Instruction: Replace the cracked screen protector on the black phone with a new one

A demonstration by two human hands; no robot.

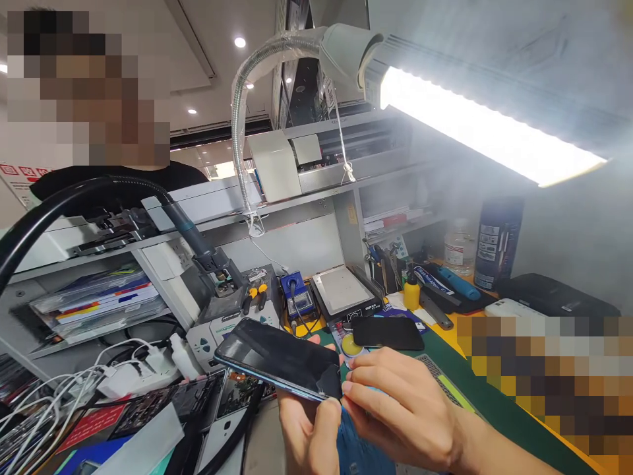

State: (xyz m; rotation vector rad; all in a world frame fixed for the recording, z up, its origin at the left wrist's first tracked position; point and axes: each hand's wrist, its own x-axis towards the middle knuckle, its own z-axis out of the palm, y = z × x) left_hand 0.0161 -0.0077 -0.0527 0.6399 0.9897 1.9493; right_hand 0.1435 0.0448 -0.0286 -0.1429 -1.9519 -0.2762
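Observation:
A black phone [281, 356] with a bluish edge is tilted above the bench, its dark screen facing up. My left hand [309, 429] grips it from below, thumb on the near edge and fingertips showing past the far edge. Beside the phone's right end is my right hand [400, 406], its fingers curled and pressed together; whatever they hold, if anything, is hidden. Blue material [363, 448] shows beneath both hands. Behind them, a second dark phone [388, 332] lies flat near a round yellow tin [351, 344].
A bright lamp [484, 125] hangs overhead on a flexible neck. White cables and a power strip [133, 379] crowd the left. A blue soldering station [298, 297], yellow bottle [411, 293] and tools stand behind. A person in black [123, 181] is beyond the shelf.

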